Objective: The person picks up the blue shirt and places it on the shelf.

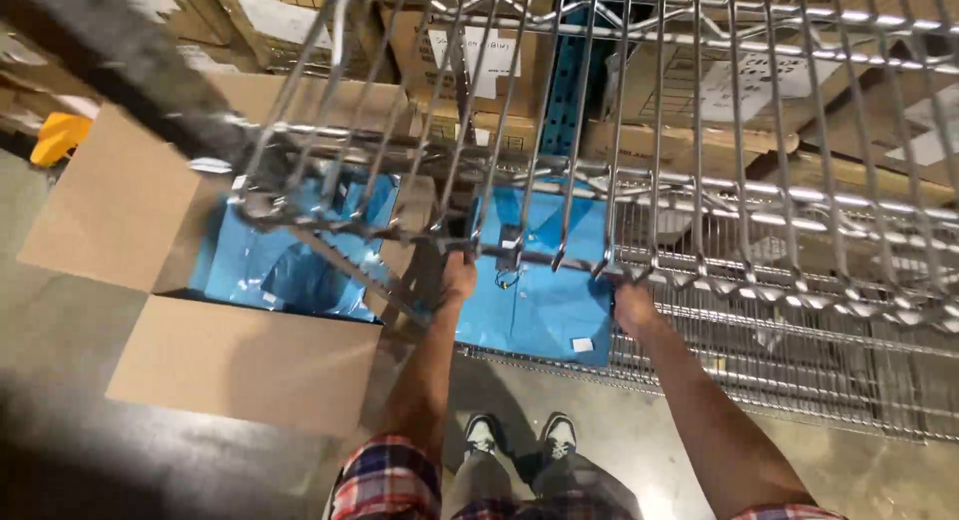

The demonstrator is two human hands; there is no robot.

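Gripped folded blue shirt (539,295) on lower wire shelf (799,380) with left hand (460,277) and right hand (631,305), both closed on its near edge; kept level, clear of open cardboard box (240,365).

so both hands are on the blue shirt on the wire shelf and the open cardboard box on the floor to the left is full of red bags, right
Not quite: the head view shows the open cardboard box holds blue bags, not red. The rest stands: the left hand and right hand are at the blue shirt on the wire shelf.
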